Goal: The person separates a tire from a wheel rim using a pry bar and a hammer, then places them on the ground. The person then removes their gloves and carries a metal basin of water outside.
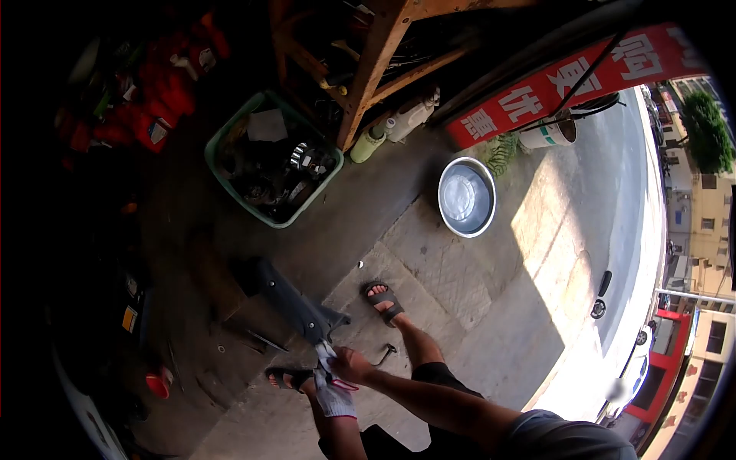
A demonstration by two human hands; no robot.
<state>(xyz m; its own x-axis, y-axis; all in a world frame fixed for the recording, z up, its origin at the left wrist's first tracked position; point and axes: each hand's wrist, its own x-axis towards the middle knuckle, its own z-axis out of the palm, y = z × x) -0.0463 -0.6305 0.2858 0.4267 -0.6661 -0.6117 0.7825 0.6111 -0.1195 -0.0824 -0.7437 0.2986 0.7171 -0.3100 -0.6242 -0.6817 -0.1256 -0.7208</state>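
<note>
My left hand (335, 399) wears a white work glove. It is beside the near end of a long dark grey plastic part (287, 299) with screws along it. My bare right hand (352, 365) is closed against the upper part of the glove; what its fingers grip is hidden. A thin red piece (345, 386), too small to name, shows at the glove. The grey part's near end forks close to both hands. A black bent tool or lever (388, 353) lies on the floor to the right of my hands.
A green tub (279, 222) of dark metal parts stands ahead. Beside a wooden stand (373, 73) are a green bottle (368, 144) and a white jug (414, 115). A metal basin (488, 188) and white bucket (548, 134) stand rightward. A thin rod (267, 340) lies near my sandal (287, 376).
</note>
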